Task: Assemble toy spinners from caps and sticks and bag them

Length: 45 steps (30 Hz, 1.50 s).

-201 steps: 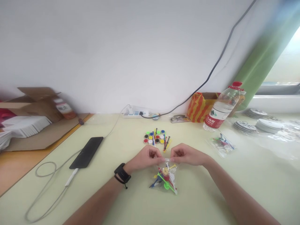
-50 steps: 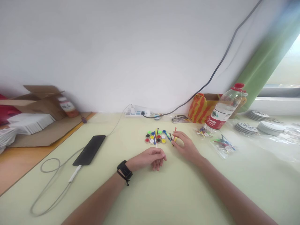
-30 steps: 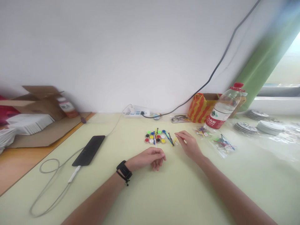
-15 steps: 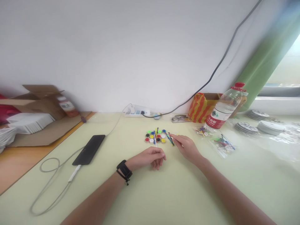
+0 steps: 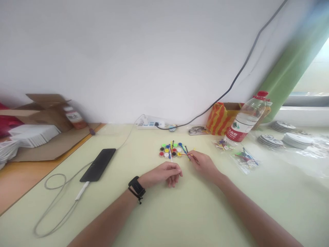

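Observation:
Several small round pieces in red, white, black, green, blue and yellow form a cluster on the table, with thin coloured sticks lying over them. My right hand (image 5: pixel 203 164) pinches a thin red stick (image 5: pixel 187 154), whose far end is at the yellow round piece (image 5: pixel 179 154). Blue and dark sticks (image 5: pixel 185 149) lie just beyond those fingertips. Below the cluster rests my left hand (image 5: pixel 170 173), its fingers curled; a white stick (image 5: pixel 171 157) lies just past it. Whatever the curled fingers may hold is hidden.
On the left are a phone (image 5: pixel 98 165) with its cable and an open cardboard box (image 5: pixel 53 111). A power strip (image 5: pixel 150 125) is by the wall. To the right stand a water bottle (image 5: pixel 241 125), a striped bag (image 5: pixel 218 118), small plastic bags (image 5: pixel 245 159) and stacked discs (image 5: pixel 270 141).
My right hand has moved slightly down and now has a red stick between its fingers, reaching to the yellow piece. My left hand has hardly moved.

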Motion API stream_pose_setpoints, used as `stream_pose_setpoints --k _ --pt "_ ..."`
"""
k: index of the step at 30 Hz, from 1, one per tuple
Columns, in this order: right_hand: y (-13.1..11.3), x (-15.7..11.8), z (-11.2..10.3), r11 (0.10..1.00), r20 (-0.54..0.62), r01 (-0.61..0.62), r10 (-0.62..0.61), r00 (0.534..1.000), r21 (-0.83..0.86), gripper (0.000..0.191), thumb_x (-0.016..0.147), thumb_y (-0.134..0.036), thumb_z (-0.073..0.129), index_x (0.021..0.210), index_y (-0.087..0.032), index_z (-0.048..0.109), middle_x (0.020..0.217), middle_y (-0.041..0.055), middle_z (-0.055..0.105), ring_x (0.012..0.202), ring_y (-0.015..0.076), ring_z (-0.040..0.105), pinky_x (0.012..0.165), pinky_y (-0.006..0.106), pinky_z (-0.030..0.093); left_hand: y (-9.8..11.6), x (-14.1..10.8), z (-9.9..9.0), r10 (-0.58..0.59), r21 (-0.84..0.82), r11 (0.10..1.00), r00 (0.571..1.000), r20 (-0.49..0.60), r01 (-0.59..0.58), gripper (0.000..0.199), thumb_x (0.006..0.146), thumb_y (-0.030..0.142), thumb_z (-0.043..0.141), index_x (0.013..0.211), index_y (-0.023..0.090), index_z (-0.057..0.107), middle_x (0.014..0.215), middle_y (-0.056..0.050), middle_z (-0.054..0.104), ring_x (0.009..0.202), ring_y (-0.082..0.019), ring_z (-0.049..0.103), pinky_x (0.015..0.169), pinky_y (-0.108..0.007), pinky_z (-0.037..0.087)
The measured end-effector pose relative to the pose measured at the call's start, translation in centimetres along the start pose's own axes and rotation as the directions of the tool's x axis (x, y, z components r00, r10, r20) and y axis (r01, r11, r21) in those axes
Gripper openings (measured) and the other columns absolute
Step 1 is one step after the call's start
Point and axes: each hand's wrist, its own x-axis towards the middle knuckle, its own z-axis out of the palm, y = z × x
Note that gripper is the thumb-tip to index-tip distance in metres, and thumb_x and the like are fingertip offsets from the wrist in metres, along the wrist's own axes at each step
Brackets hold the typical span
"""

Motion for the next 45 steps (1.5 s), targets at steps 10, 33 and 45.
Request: stream_pose_setpoints --k 10,33,45 --pt "0.0 0.0 0.1 0.999 0.001 -0.007 0.007 1.0 -0.049 0.025 0.101 -0.029 0.042 0.104 -0.022 0.066 0.082 0.0034 0.073 0.067 0.0193 0.064 0.065 0.03 0.042 0.1 0.0 0.0 0.011 -0.006 1.0 1.0 0.007 -0.011 0.035 0.093 0.05 0.06 0.091 0.016 0.065 0.072 -0.001 0.064 0.062 -0.013 0.064 0.053 -0.022 0.047" --pt "-0.6 0.2 1.3 0.991 0.056 0.059 -0.053 0.997 -0.124 0.028 0.105 -0.027 0.032 0.118 -0.023 0.056 0.079 0.0026 0.069 0.069 0.0201 0.063 0.067 0.029 0.041 0.1 0.0 0.0 0.003 0.008 1.0 1.0 0.0 -0.003 0.031 0.095 0.047 0.059 0.093 0.016 0.064 0.074 -0.002 0.064 0.063 -0.013 0.064 0.054 -0.021 0.047" --pt "0.1 0.3 0.9 0.98 -0.038 0.044 -0.052 0.998 -0.196 0.023 0.096 -0.021 0.042 0.109 -0.022 0.06 0.072 0.0012 0.069 0.062 0.0186 0.06 0.061 0.028 0.034 0.0 0.1 0.0 0.007 0.007 1.0 1.0 -0.009 -0.007 0.036 0.092 0.051 0.06 0.093 0.016 0.065 0.073 -0.003 0.065 0.063 -0.014 0.064 0.054 -0.022 0.047"
